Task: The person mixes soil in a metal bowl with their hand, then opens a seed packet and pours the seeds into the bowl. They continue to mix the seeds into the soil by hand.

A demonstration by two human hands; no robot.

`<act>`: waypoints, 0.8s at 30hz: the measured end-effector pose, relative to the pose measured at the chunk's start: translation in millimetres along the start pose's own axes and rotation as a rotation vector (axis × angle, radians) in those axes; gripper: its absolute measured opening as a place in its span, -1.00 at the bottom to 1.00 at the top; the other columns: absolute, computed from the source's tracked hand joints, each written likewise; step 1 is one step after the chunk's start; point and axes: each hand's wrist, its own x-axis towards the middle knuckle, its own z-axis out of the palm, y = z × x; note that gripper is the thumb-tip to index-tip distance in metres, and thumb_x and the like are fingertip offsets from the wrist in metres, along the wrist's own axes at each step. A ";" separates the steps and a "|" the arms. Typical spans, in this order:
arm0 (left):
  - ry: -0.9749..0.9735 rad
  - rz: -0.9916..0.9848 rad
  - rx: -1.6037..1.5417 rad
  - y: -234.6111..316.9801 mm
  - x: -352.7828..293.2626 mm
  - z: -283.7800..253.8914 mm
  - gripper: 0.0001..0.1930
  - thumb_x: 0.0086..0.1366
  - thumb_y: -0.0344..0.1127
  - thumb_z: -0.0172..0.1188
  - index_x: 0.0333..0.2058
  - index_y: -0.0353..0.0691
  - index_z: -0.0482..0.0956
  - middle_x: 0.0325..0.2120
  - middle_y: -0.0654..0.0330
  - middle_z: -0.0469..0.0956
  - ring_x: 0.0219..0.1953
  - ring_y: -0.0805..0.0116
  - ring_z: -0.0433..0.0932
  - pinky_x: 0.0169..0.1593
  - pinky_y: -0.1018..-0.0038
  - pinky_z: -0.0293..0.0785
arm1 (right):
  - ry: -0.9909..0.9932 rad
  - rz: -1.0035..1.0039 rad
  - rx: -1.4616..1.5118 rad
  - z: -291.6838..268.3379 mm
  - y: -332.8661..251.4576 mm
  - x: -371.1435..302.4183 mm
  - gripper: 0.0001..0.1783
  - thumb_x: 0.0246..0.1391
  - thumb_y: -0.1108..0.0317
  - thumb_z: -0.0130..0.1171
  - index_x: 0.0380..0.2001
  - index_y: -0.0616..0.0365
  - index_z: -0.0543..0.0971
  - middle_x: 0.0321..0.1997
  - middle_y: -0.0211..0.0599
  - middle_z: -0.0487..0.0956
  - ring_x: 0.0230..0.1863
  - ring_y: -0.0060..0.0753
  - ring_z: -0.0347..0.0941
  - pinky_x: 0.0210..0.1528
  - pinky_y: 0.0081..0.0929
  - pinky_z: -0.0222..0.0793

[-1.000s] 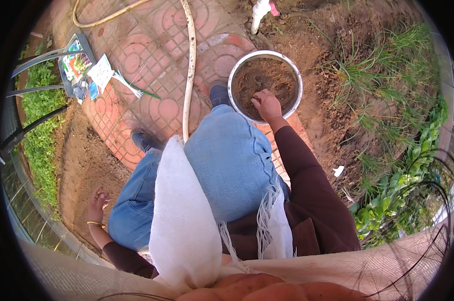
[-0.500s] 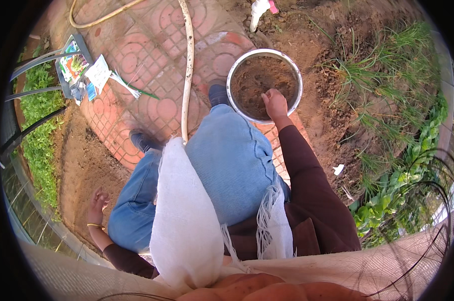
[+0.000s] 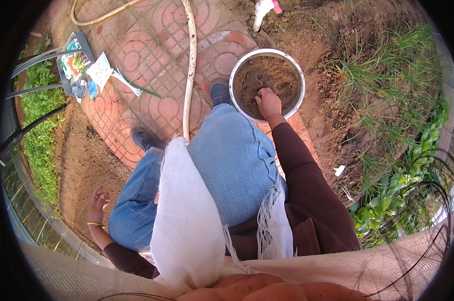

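Observation:
A round white-rimmed basin (image 3: 301,94) filled with loose brown soil (image 3: 262,75) stands ahead of me, right of my knee. My right hand (image 3: 268,103) reaches inside it, palm down, fingers curled together with the tips at the soil; what lies under them is hidden. Out to the left, beside my bent knee, my left hand (image 3: 98,203) hangs over bare earth. Its fingers are loosely bent and apart, with nothing in them, and a yellow bangle circles the wrist.
A hose (image 3: 190,70) runs along the red patterned paving (image 3: 151,75). At the left, a dark tray (image 3: 89,49) holds colourful packets beside white tags (image 3: 129,83). Grassy plants (image 3: 387,75) grow at the right, low greenery (image 3: 38,135) at the left. A white pipe (image 3: 259,14) stands beyond the basin.
My right hand has shifted slightly left and nearer to me within the basin, still at the soil. My left hand stays at about the same place.

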 end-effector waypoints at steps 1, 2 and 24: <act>-0.001 0.002 -0.001 -0.5 -0.3 -0.2 -0.50 0.34 -0.17 0.10 0.19 -0.24 0.28 -0.20 0.26 0.51 -0.24 0.52 0.49 -0.16 0.57 0.41 | -0.016 0.032 0.035 -3.0 -0.4 0.0 -0.77 -0.07 0.26 0.30 -0.45 0.11 0.47 -0.32 -0.18 0.51 -0.22 -0.04 0.50 -0.21 -0.15 0.43; -0.001 0.005 -0.003 -0.8 -0.5 -0.5 -0.50 0.34 -0.17 0.10 0.19 -0.24 0.28 -0.20 0.26 0.51 -0.24 0.52 0.49 -0.16 0.57 0.41 | -0.008 0.044 0.056 -5.0 0.0 0.6 -0.77 -0.07 0.25 0.30 -0.46 0.11 0.47 -0.32 -0.18 0.51 -0.23 -0.04 0.50 -0.21 -0.14 0.42; 0.010 -0.006 0.001 -5.0 1.3 -5.3 -0.49 0.35 -0.18 0.08 0.20 -0.26 0.27 -0.20 0.26 0.51 -0.23 0.51 0.50 -0.17 0.58 0.40 | -0.078 -0.031 -0.048 10.5 -9.2 11.2 -0.75 0.07 0.19 0.15 -0.37 0.17 0.53 -0.23 -0.10 0.54 -0.20 0.04 0.51 -0.13 -0.11 0.44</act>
